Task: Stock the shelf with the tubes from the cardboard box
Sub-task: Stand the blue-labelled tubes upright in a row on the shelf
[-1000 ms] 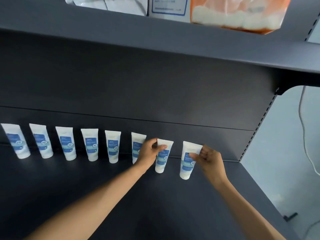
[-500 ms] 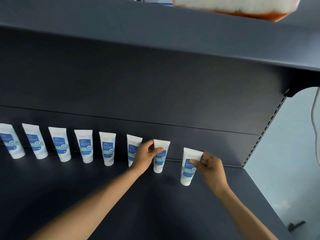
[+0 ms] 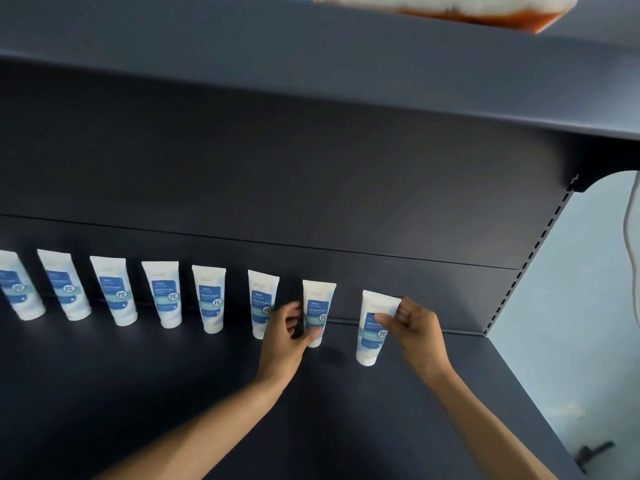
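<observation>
Dark shelf (image 3: 173,393) bearing eight upright white tubes with blue labels, small print unreadable. Left hand (image 3: 284,341) pinches the seventh tube (image 3: 317,306); right hand (image 3: 414,327) pinches the eighth tube (image 3: 375,327), rightmost.

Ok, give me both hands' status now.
Left hand: thumb and fingers curled round the seventh tube.
Right hand: pinching the end tube.
</observation>
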